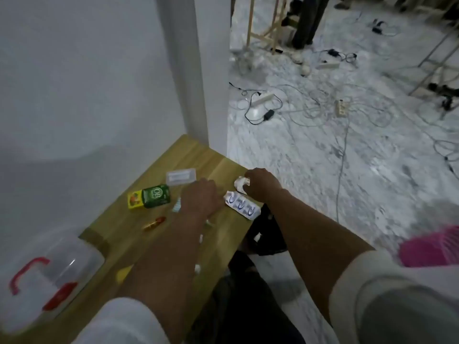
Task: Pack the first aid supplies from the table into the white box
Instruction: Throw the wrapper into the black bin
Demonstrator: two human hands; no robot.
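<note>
On the wooden table [149,242] my right hand [262,184] is closed around a small crumpled white packet [239,183] near the table's right edge. A white wrapper with blue print [242,204] lies just in front of that hand. My left hand [200,198] rests palm down in the middle, covering a small pale blue item [176,207]; what its fingers hold is hidden. A green and yellow box [150,196], a clear plastic case [181,177] and a small red-gold tube [154,223] lie to its left. The white box [49,276], with clear lid and red handle, sits at the near left.
A white wall and pillar [196,70] stand behind the table. To the right, the marble floor [347,157] carries tangled cables and power strips. A pink object [432,247] sits at the right edge. My dark-clothed legs are below the table's edge.
</note>
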